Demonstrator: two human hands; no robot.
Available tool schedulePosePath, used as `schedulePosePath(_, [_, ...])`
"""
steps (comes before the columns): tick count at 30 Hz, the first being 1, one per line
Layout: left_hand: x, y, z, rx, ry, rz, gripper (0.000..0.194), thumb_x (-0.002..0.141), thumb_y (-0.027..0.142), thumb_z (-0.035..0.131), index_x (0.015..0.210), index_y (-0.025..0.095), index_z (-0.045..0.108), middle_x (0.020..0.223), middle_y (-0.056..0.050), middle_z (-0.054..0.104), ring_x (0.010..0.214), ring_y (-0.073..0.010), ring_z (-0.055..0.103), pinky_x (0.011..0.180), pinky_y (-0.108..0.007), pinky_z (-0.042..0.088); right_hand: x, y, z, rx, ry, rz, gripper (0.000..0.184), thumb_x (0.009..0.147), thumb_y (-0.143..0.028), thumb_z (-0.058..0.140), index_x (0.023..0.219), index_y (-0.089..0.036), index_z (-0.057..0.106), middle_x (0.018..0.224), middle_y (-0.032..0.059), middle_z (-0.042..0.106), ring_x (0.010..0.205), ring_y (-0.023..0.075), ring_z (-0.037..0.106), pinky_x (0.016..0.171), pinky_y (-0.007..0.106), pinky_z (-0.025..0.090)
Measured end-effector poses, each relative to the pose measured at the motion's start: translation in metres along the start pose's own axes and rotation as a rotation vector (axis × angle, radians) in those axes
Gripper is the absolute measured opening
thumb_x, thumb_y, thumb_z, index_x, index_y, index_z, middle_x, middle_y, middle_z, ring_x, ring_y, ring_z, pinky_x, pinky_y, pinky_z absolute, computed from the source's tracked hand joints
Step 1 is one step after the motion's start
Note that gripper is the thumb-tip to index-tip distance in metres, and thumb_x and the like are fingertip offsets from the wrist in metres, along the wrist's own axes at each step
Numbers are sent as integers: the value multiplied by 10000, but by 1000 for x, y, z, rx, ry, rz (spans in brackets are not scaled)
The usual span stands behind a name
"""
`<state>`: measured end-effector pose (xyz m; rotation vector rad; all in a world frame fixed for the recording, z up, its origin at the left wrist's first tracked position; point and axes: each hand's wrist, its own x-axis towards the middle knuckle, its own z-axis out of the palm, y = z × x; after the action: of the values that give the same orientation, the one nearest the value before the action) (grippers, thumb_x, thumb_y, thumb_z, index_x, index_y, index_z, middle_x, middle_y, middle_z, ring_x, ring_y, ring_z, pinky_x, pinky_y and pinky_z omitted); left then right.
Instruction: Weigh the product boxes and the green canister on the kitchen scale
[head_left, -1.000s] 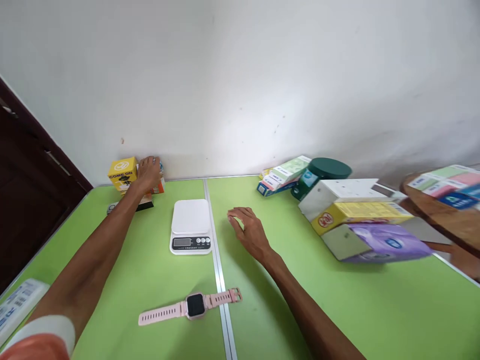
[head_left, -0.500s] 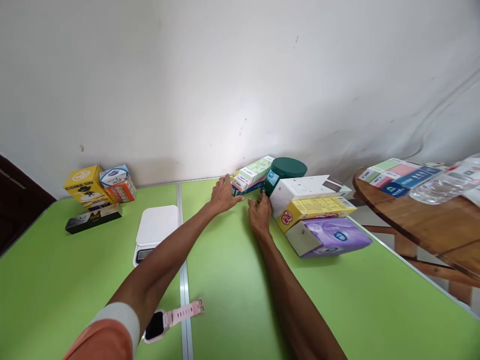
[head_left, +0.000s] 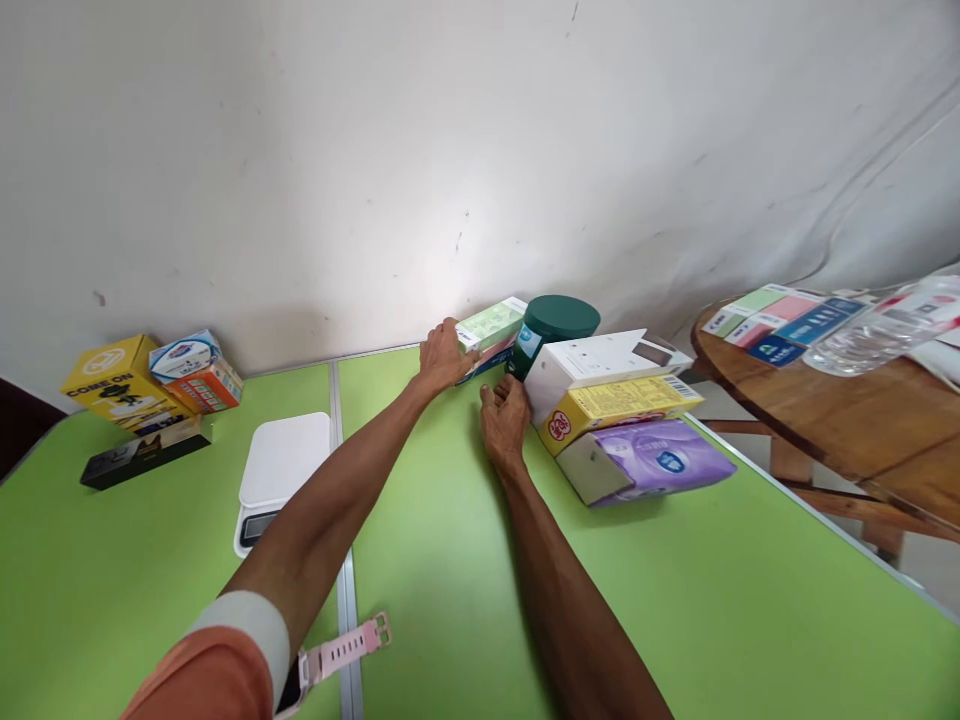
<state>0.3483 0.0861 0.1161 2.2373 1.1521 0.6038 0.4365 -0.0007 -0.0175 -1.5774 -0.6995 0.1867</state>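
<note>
Against the wall, my left hand [head_left: 441,357] is closed around the near left end of a small stack of boxes. A pale green and white box [head_left: 491,323] lies on top, and a dark blue box [head_left: 495,362] shows beneath it. My right hand [head_left: 504,422] rests on the table with its fingers curled in, and I see nothing in them. It is beside a white box [head_left: 551,378], just in front of a dark green lidded jar [head_left: 561,318]. How the left fingertips meet the boxes is partly hidden.
A yellow box [head_left: 630,402] and a purple pack [head_left: 660,458] lie by the white box. Leftward are a white scale [head_left: 285,460], a pink-strapped watch [head_left: 341,652], a yellow box [head_left: 124,380], an orange box [head_left: 199,375] and a black box [head_left: 146,452]. A wooden table [head_left: 847,425] holds a plastic bottle [head_left: 877,325].
My left hand has left the boxes at the far left and reached right to the stack by the wall. My right hand has moved forward beside the white box. The view has swung right.
</note>
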Motion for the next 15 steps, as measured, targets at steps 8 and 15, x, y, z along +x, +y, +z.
schedulePosePath(8, [-87,-49,-79,-243,33,-105,465,836,318,849,1212,223,592,1143,-77,747,980,-257,664,794,-342,473,-10,-20,-7,12,39,-105,751,945,-730,482,1283,-110,736,1329,269,753,1274,395,683,1162,622,510])
schedulePosePath(15, [-197,-105,-159,-329,99,-85,495,783,426,825,1189,233,618,985,-15,710,932,-251,640,804,-342,461,-83,-80,41,279,-222,-237,663,1075,-725,357,1208,-202,742,1186,133,774,1064,293,719,998,493,616])
